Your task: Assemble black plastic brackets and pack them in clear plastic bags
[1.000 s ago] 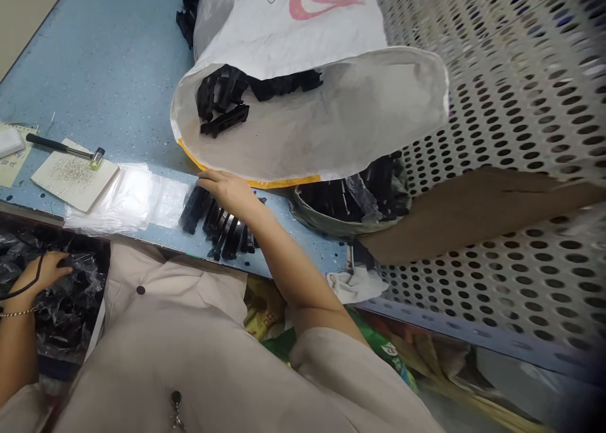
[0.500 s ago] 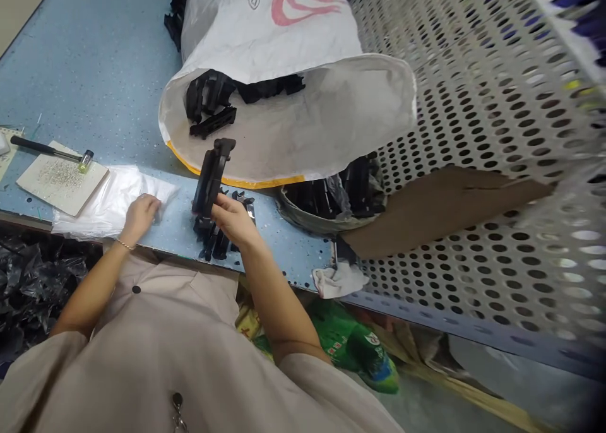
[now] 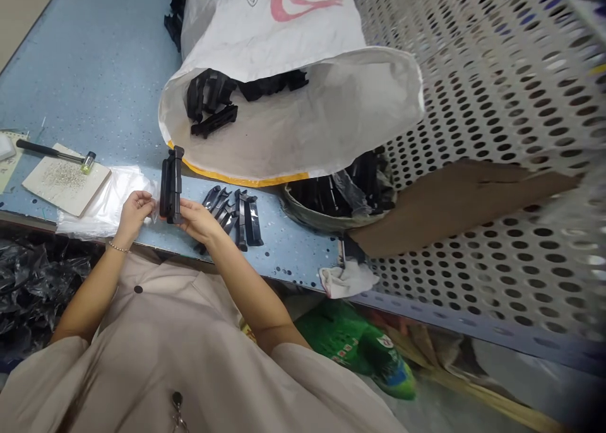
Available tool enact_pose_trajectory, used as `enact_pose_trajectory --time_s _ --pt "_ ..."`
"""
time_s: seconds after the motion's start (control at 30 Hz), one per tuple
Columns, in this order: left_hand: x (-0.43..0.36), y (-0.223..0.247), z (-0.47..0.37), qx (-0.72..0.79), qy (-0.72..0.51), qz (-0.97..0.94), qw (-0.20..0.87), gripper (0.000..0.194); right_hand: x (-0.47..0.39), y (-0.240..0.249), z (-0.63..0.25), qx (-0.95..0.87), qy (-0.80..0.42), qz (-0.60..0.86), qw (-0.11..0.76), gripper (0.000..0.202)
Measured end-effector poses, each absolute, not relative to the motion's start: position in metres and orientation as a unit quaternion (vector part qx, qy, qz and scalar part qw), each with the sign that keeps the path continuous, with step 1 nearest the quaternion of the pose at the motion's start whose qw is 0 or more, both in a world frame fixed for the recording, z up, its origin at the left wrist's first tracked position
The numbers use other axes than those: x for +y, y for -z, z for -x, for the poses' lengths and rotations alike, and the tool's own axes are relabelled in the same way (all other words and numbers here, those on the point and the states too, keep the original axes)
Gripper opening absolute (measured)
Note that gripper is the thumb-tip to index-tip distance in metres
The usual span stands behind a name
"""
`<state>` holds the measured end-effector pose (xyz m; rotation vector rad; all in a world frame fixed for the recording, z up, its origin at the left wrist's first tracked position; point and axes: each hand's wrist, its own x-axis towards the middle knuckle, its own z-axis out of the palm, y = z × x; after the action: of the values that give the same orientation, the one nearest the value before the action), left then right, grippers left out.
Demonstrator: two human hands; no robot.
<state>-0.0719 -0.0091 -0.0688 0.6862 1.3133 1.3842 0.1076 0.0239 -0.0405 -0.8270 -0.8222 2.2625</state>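
My right hand (image 3: 196, 220) grips the lower end of a black plastic part (image 3: 171, 183), held upright above the blue table (image 3: 95, 60). To its left, my left hand (image 3: 136, 215) is pinched on the edge of a clear plastic bag (image 3: 152, 196), close to the black part. A stack of clear bags (image 3: 106, 199) lies under and beside my left hand. Several black parts (image 3: 242, 218) rest on the table to the right of my right hand. More black pieces (image 3: 213, 95) sit inside the mouth of a large white sack (image 3: 326, 111).
A hammer (image 3: 52, 150) lies across a pale board (image 3: 61, 183) at the left. Right of the sack stand a round container (image 3: 303, 215) of black parts, brown cardboard (image 3: 454, 209) and a perforated metal panel (image 3: 525, 250). A white cloth (image 3: 348, 279) hangs at the table's edge.
My right hand has carried the black part left, away from the other parts and close to my left hand. My left hand has shifted slightly, lifting the edge of a clear bag.
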Motion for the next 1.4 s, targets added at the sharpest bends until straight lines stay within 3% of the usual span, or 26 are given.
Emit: enact_pose_trajectory --time_s 0.13,0.3,0.4,0.53,0.67,0.77,0.9,1.07,1.17,1.4 --pt "-0.011 0.068 0.076 0.532 -0.599 -0.271 0.534 0.038 0.019 0.032 -0.116 -0.313 -0.831 0.337 0.311 0.032" --pt "-0.016 0.067 0.079 0.540 -0.598 -0.283 0.521 0.040 0.004 0.011 -0.137 -0.333 -0.763 0.390 0.393 0.030" --pt "-0.018 0.065 0.075 0.540 -0.598 -0.314 0.502 0.039 -0.003 0.010 -0.132 -0.317 -0.781 0.381 0.381 0.031" --pt "-0.023 0.061 0.071 0.543 -0.577 -0.387 0.472 0.028 -0.001 0.025 -0.114 -0.296 -0.829 0.351 0.320 0.033" --pt "-0.034 0.056 0.085 0.605 -0.511 -0.509 0.337 0.005 0.005 0.040 -0.115 -0.280 -0.817 0.368 0.343 0.030" --pt "-0.038 0.051 0.094 0.633 -0.403 -0.614 0.245 0.032 0.007 0.040 -0.124 -0.281 -0.806 0.383 0.354 0.026" --pt "-0.034 0.047 0.090 0.627 -0.406 -0.629 0.214 0.047 -0.003 0.026 -0.137 -0.270 -0.797 0.384 0.380 0.023" --pt "-0.026 0.050 0.087 0.580 -0.436 -0.649 0.229 0.052 -0.032 0.016 -0.149 -0.177 -0.921 0.260 0.228 0.030" --pt "-0.026 0.057 0.092 0.571 -0.447 -0.650 0.227 0.058 -0.037 0.028 -0.148 -0.093 -0.945 0.251 0.187 0.018" --pt "-0.054 0.041 0.077 0.452 -0.385 -0.771 0.228 0.072 -0.014 0.051 -0.127 -0.130 -0.893 0.329 0.279 0.005"
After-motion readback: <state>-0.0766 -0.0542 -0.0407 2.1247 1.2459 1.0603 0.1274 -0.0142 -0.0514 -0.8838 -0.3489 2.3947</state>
